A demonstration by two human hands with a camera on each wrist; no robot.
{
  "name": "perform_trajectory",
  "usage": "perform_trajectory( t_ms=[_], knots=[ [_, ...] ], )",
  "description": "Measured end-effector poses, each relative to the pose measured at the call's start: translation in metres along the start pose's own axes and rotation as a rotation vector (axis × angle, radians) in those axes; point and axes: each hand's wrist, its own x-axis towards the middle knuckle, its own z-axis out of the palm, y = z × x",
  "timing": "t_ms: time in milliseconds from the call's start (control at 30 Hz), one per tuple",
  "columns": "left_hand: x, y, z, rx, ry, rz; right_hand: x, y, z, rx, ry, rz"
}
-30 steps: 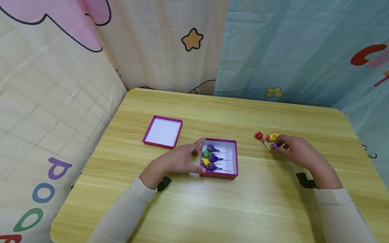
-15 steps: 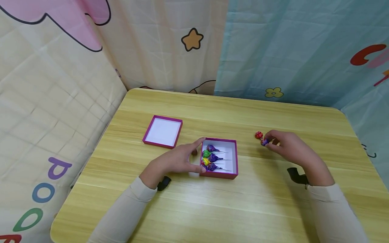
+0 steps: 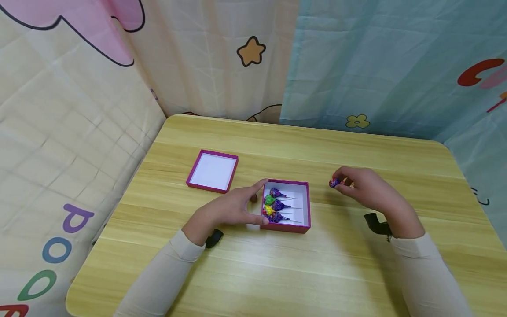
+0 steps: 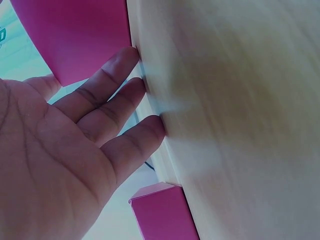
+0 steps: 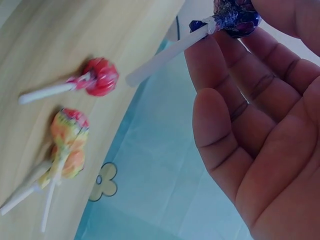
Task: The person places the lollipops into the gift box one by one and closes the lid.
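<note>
My right hand (image 3: 368,187) pinches a blue-and-purple wrapped lollipop (image 3: 334,182) by its round head above the table; its white stick (image 5: 165,62) points away from the palm in the right wrist view. My left hand (image 3: 229,207) lies along the left side of an open magenta box (image 3: 297,230), thumb at the front corner and forefinger at the back corner. Its other fingers (image 4: 132,142) touch the tabletop. In the box lie several lollipops, among them a green one (image 3: 269,200), a yellow one (image 3: 268,210) and purple ones (image 3: 278,205), sticks to the right.
A red lollipop (image 5: 101,76) and yellow-orange lollipops (image 5: 69,137) lie on the table, hidden behind my right hand in the head view. The box lid (image 3: 212,171), white inside, lies left of the box. Curtains surround the wooden table (image 3: 253,273).
My right hand has moved left with the purple lollipop, passing over the yellow and then the red lollipop. The left hand and the box have stayed put.
</note>
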Motion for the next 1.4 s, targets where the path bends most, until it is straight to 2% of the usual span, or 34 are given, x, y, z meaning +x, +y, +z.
perform_trajectory(
  t_ms=[700,1167,1400],
  knots=[
    [0.001,0.0,0.0,-0.017,0.005,0.007,0.023,-0.041,-0.002,-0.031,-0.016,-0.111],
    [0.001,0.0,0.001,-0.013,0.002,-0.008,0.035,-0.063,0.01,-0.049,-0.038,-0.217],
    [0.0,0.002,0.0,-0.023,-0.001,-0.015,0.042,-0.072,0.016,-0.038,-0.073,-0.212]
  ],
)
